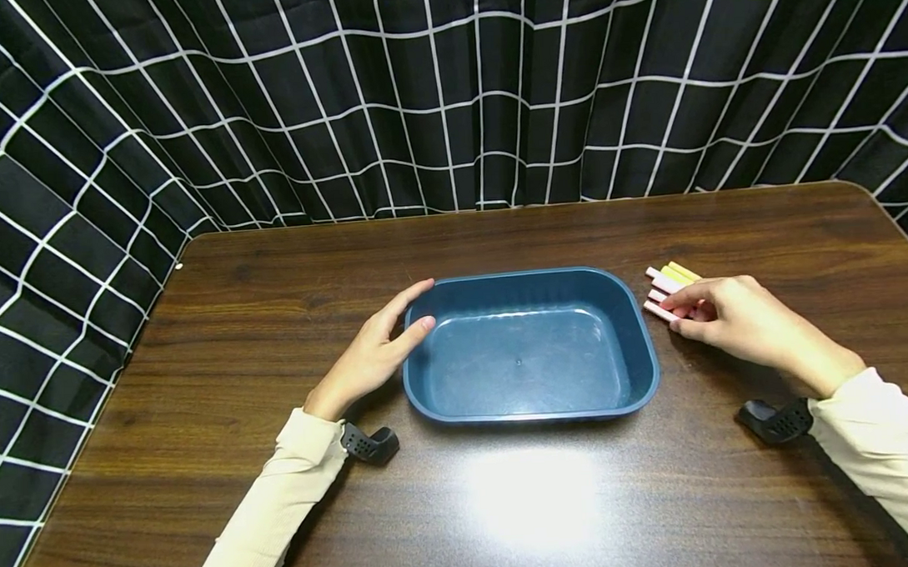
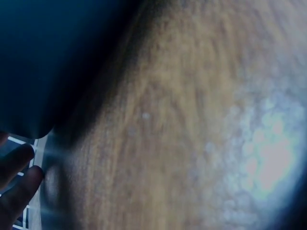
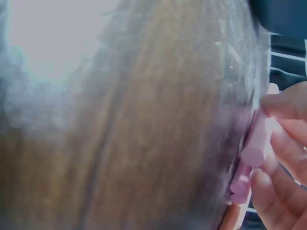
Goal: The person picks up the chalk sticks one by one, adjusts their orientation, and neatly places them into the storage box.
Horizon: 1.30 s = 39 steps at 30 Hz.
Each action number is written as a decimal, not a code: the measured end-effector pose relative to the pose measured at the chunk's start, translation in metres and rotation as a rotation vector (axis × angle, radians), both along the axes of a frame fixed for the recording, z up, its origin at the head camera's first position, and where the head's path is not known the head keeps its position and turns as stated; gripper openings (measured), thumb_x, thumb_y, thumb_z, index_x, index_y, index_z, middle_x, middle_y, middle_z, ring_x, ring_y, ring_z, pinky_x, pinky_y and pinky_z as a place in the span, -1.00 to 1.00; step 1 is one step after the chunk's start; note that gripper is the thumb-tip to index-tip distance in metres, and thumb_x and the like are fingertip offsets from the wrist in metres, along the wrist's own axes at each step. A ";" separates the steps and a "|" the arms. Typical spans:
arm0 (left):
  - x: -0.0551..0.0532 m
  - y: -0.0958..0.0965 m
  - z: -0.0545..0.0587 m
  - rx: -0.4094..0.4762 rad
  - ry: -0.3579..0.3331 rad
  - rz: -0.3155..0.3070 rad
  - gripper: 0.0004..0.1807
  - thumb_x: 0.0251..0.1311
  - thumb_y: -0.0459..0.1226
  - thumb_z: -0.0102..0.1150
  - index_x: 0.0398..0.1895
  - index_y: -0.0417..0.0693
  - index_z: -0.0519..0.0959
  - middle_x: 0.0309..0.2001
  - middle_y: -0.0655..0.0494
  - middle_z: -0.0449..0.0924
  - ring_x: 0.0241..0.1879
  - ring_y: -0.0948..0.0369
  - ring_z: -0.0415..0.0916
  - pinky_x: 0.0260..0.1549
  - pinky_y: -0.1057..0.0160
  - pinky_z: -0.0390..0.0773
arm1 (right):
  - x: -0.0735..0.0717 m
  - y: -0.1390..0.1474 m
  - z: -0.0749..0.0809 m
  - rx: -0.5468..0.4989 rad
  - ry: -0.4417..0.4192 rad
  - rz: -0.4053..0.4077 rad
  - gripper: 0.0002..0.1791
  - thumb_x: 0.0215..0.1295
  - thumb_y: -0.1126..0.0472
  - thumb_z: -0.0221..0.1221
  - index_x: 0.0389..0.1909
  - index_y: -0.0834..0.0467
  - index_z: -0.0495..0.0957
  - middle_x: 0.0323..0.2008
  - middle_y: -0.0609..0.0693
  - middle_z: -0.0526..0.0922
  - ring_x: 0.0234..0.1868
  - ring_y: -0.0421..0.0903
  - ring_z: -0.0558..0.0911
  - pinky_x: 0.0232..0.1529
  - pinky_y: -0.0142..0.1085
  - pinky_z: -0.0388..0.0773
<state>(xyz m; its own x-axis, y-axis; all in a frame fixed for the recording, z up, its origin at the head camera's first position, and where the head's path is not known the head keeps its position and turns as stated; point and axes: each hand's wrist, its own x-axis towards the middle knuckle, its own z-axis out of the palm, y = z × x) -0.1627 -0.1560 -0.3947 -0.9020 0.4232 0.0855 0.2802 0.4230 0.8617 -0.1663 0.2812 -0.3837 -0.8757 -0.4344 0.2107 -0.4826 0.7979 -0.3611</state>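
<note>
A blue rectangular plastic bin [image 1: 534, 414] stands on the table. At its left end my left hand [image 1: 370, 357] rests on the rim, thumb reaching over the inside and fingers stretched along the outer back corner. The left wrist view catches only some fingertips [image 2: 21, 177] by the dark bin wall. To the right of the bin, several pink and yellow chalk sticks [image 1: 672, 280] lie side by side. My right hand [image 1: 733, 320] is over them and pinches a pink chalk stick [image 3: 254, 151] between thumb and fingers. Other pink sticks [image 3: 240, 184] show beside it; the palm hides part of the group.
The brown wood-grain table [image 1: 275, 323] has a bright glare spot near its front. Behind and to the left hangs a black curtain [image 1: 448, 108] with a white grid. Black wrist mounts [image 1: 373, 445] sit under both sleeves.
</note>
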 end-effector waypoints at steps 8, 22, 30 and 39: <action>0.000 0.000 -0.001 -0.002 -0.003 0.008 -0.41 0.45 -0.15 0.04 0.51 0.07 0.22 0.46 0.09 0.28 0.35 0.11 0.36 0.37 -0.01 0.32 | 0.004 -0.002 0.011 -0.110 -0.082 -0.067 -0.77 0.14 0.35 0.35 -0.15 0.25 0.70 -0.51 -0.05 0.68 -0.58 -0.47 0.46 -0.57 -0.51 0.36; 0.002 0.001 0.000 -0.012 0.004 0.029 -0.37 0.44 -0.15 0.05 0.53 0.08 0.19 0.50 0.06 0.23 0.41 0.07 0.31 0.40 -0.05 0.30 | 0.013 -0.017 0.029 -0.274 -0.065 -0.054 -0.70 0.13 0.43 0.31 -0.06 0.29 0.68 -0.32 0.15 0.72 -0.47 -0.51 0.56 -0.48 -0.62 0.51; 0.001 0.001 -0.002 0.006 -0.008 0.024 -0.38 0.44 -0.13 0.05 0.52 0.13 0.19 0.43 0.03 0.34 0.34 0.09 0.40 0.36 -0.01 0.35 | 0.017 -0.028 0.040 -0.344 -0.069 -0.068 -0.70 0.19 0.39 0.30 -0.03 0.25 0.67 -0.49 -0.31 0.65 -0.50 -0.49 0.59 -0.47 -0.64 0.50; 0.003 0.001 0.005 -0.067 0.160 0.009 -0.39 0.43 -0.20 0.07 0.50 -0.06 0.23 0.51 0.02 0.21 0.53 0.12 0.12 0.50 0.05 0.12 | 0.022 -0.040 0.048 -0.401 -0.099 -0.047 -0.70 0.22 0.39 0.29 0.00 0.24 0.66 -0.44 -0.28 0.66 -0.49 -0.40 0.62 -0.44 -0.62 0.53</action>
